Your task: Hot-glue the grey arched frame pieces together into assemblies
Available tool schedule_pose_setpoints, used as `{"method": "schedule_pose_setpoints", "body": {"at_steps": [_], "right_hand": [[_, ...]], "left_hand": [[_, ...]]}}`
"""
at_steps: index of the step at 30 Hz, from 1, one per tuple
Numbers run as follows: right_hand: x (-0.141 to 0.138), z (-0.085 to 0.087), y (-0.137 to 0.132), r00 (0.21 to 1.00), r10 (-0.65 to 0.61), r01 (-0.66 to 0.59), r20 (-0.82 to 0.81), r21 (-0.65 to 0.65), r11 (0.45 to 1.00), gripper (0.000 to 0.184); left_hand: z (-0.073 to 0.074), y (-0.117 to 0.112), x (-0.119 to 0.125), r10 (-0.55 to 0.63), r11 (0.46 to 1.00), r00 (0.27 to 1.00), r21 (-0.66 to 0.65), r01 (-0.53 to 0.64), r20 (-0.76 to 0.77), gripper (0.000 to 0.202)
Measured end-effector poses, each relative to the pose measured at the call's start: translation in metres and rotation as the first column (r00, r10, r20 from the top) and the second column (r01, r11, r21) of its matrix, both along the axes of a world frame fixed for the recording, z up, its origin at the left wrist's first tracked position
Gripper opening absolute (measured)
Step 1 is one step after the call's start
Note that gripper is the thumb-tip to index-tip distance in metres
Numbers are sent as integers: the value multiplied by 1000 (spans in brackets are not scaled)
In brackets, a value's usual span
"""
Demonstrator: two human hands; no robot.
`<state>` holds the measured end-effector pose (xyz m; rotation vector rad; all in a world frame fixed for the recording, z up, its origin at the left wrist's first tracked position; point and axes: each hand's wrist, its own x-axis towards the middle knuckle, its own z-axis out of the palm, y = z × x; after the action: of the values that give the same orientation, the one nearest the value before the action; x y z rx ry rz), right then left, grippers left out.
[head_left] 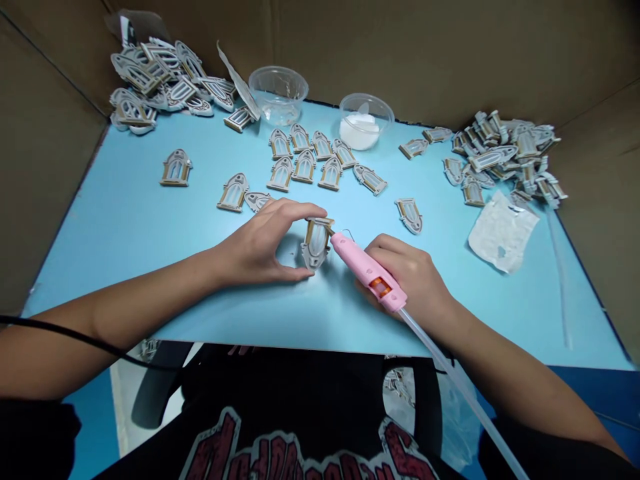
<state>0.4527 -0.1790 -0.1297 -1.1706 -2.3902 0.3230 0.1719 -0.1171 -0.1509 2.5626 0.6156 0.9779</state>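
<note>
Between the thumb and forefinger of my left hand point(273, 243) is a small arched window-frame piece point(317, 245), white and gold, its pointed end turned toward me. My right hand point(407, 270) grips a pink hot glue gun point(367, 268), from whose back a long clear glue stick point(460, 383) trails. The gun's nozzle touches or nearly touches the piece's right side near its flat base. Just beyond my left fingers lies another arched piece point(257, 201), partly hidden by the hand.
Several arched pieces point(304, 167) stand in rows mid-table. Heaps of them lie at the back left point(160, 77) and right point(520, 153). Two clear tubs point(279, 87) point(367, 113) stand at the back, one holding white material. A crumpled white sheet point(503, 232) and a loose glue stick point(560, 280) lie right.
</note>
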Motion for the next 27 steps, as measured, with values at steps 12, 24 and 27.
{"method": "schedule_pose_setpoints", "body": {"at_steps": [12,24,27], "right_hand": [[-1,0,-2,997,3,-4,78,12,1000,12],[5,-4,6,945,-259,247,200,79,966,10],[7,-1,6,954,-278,261,113,144,954,11]], "left_hand": [[-2,-2,1,61,984,993,171,-44,-99,67],[1,-5,-1,-39,976,991,-217,11,-128,79],[-2,-5,0,-173,945,955,-313,92,-239,87]]}}
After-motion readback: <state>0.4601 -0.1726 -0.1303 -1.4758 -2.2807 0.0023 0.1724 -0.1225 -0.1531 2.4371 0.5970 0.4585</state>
